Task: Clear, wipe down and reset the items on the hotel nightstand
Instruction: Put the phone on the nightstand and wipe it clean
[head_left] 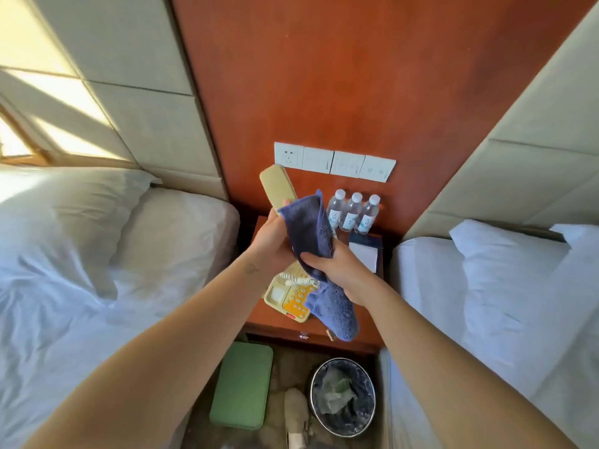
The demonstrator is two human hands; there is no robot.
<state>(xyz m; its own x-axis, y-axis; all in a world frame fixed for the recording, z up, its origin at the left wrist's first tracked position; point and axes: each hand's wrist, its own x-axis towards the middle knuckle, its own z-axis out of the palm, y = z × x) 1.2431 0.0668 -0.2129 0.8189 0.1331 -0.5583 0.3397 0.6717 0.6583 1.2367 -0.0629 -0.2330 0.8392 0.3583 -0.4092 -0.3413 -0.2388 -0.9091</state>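
Observation:
My left hand (pixel 274 241) grips a cream telephone handset (pixel 278 187) and holds it upright above the wooden nightstand (pixel 275 322). A blue cloth (pixel 311 231) is wrapped over the handset's lower part, gripped by my right hand (pixel 337 267), and its tail hangs down over the nightstand. Below the hands lies the cream telephone base (pixel 285 301) with orange keys, its coiled cord (pixel 299 281) rising toward the handset. Three water bottles (pixel 351 213) stand in a row at the back. A white notepad in a dark holder (pixel 364 251) lies right of the phone.
Beds with white linen flank the nightstand, a left bed (pixel 113 254) and a right bed (pixel 502 303). On the floor in front are a green pad (pixel 243 384), a lined waste bin (pixel 343 396) and a shoe (pixel 296 416). A white switch and socket panel (pixel 334 162) is on the wooden wall.

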